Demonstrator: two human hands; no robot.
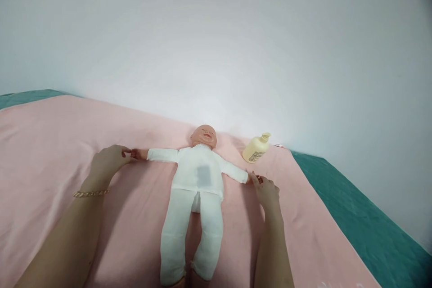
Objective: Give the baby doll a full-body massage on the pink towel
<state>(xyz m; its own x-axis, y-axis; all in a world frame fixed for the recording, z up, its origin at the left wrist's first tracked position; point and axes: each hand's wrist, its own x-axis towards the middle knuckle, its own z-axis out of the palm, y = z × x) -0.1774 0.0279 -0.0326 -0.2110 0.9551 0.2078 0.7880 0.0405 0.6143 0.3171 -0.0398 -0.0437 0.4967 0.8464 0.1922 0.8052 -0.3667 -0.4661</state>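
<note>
A baby doll [197,184] with a white cloth body lies on its back on a pink towel [50,144], arms spread wide and head toward the wall. My left hand [107,162], with a gold bracelet at the wrist, pinches the doll's small hand on the left. My right hand [266,191] has its fingers closed on the doll's other hand on the right. Both arms of the doll are stretched straight out.
A cream pump bottle [256,147] lies on its side on the towel, just right of the doll's head. A teal sheet [357,216] shows under the towel at right and far left. A plain white wall [216,45] stands close behind.
</note>
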